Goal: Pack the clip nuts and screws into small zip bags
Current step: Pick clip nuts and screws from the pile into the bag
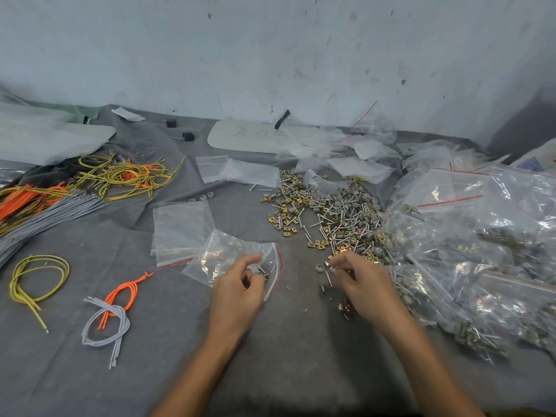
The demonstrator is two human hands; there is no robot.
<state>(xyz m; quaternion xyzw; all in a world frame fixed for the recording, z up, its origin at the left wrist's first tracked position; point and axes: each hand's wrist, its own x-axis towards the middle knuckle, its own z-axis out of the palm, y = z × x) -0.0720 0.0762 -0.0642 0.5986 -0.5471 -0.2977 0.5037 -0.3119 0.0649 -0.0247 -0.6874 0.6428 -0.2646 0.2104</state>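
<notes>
Holding the small zip bag (228, 251) by its open mouth, the left hand (240, 284) is curling its fingers around the plastic, left of the pile of clip nuts and screws (331, 212). The right hand (358, 278) is pinching a clip nut (327, 263) at the near edge of that pile. Filled bags (481, 236) are lying right of the pile, on the grey cloth (150, 356).

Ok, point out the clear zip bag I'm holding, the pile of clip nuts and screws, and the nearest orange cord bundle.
Clear plastic zip bag (223, 251), head view, crinkled middle.
Pile of brass clip nuts and screws (340, 218), head view, centre.
Orange cord bundle (128, 288), head view, looped middle.
</notes>
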